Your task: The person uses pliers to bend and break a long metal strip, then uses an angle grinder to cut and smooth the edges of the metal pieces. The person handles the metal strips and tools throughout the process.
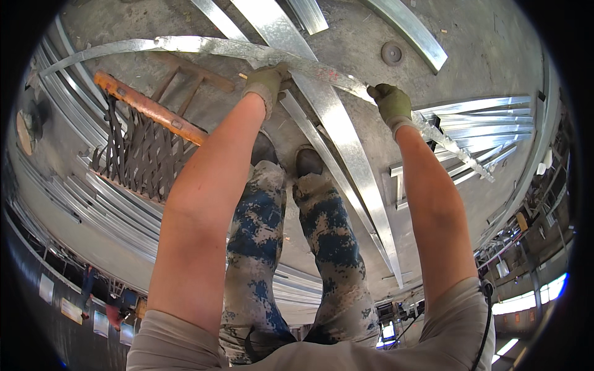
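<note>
Gloves, olive-green, were on both hands. Left hand (267, 81) was closed around a long galvanised metal strip (204, 47), fingers wrapped over its upper edge near the strip's middle. Right hand (391, 102) was likewise clenched on the same strip, further along toward the person's right, fingers curled tight around it. Both forearms were bare and reached forward from the lower edge of the view.

Strip was held above the concrete floor (470, 43), spanning the view from far left to right; it looked bowed, though the lens bends straight edges, so true shape could not be judged. Its right-hand portion, beyond the right hand, showed a crimped or notched edge.

Below the strip, several wider flat metal strips (346, 148) lay on the floor, running away from the person's boots (307, 162). Person wore blue-and-tan camouflage trousers (334, 241).

To the left stood a rusty orange steel frame (148, 109) with dark crossed lattice bars (139, 154) beneath it. More bundled metal profiles lay stacked at left (68, 123) and at right (482, 127). A round floor cover (391, 53) was set in the concrete ahead.
</note>
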A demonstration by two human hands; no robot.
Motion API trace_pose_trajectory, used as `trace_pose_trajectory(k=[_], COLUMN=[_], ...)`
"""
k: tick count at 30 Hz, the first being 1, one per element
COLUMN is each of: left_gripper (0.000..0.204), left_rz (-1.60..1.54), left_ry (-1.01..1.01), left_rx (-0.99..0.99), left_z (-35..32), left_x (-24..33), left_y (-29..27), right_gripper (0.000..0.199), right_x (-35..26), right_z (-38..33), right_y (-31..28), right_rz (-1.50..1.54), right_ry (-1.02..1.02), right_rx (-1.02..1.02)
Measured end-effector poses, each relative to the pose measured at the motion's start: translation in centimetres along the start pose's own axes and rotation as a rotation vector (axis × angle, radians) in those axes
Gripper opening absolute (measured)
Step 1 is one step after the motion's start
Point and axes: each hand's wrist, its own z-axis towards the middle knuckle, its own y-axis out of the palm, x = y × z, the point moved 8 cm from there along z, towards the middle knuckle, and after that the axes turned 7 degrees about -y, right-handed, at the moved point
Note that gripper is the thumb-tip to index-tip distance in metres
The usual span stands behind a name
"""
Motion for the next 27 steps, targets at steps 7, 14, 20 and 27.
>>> trace_pose_trajectory(k=[7, 14, 20, 27], left_gripper=[0.046, 0.031, 0.022, 0.035], left_rz=[0.086, -0.014, 0.612, 0.061], left_ry=[0.13, 0.139, 0.395, 0.355], left_rx=[0.067, -0.011, 0.047, 0.017], left_z=[0.9, -4.2, -11.6, -31.5], left_x=[-1.4, -6.4, -11.8, -8.9], left_y=[-0.8, -0.1, -3.0, -6.7], right_gripper=[0.044, 0.04, 0.046, 0.035], right_x=[2.0, -0.4, -2.5, -7.2], right_z=[1.1, -5.0, -15.6, -26.5], right_y=[1.4, -2.4, -0.4, -3.8], right_rz=[0.0, -0.028, 0.167, 0.525], right_ry=[-0.008, -0.138, -0.13, 0.019], right_rx=[-0.044, 0.397, 0.196, -0.244])
